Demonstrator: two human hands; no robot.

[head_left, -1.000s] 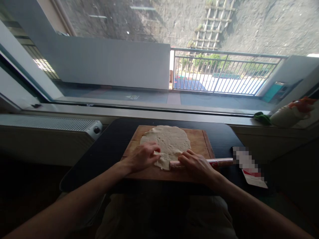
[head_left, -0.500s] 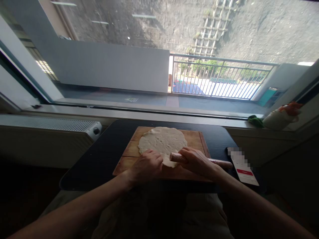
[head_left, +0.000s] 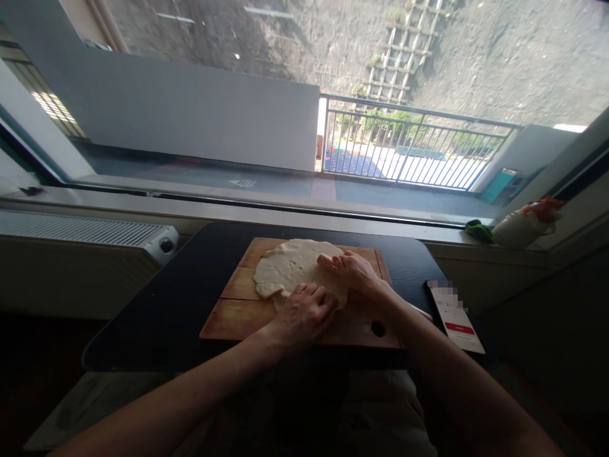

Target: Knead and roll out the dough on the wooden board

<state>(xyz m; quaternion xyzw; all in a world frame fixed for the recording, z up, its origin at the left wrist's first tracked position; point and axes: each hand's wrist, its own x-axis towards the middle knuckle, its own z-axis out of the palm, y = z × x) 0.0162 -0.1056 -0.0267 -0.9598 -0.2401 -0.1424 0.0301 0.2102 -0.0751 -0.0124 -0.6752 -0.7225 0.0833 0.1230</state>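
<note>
A flat, roundish sheet of dough (head_left: 285, 263) lies on a wooden cutting board (head_left: 233, 316). Its front left edge shows a small raised or folded flap. My left hand (head_left: 304, 314) is at the near edge of the dough, fingers curled down and closed on it; the fingertips are hidden. My right hand (head_left: 356, 273) is wrapped round a wooden rolling pin (head_left: 325, 259), whose near-left end pokes out over the dough. The pin runs back beneath my right forearm, so most of it is covered.
The board rests on a black table (head_left: 157, 311). At the table's right side lies a phone (head_left: 457, 320) with a lit screen. A radiator (head_left: 85, 247) stands to the left. On the windowsill are a white pot (head_left: 521, 227) and a green item (head_left: 479, 231).
My left hand has shifted right along the dough's near edge, where a flap now shows. My right hand and the rolling pin have moved up and further over the dough. The view has shifted slightly.
</note>
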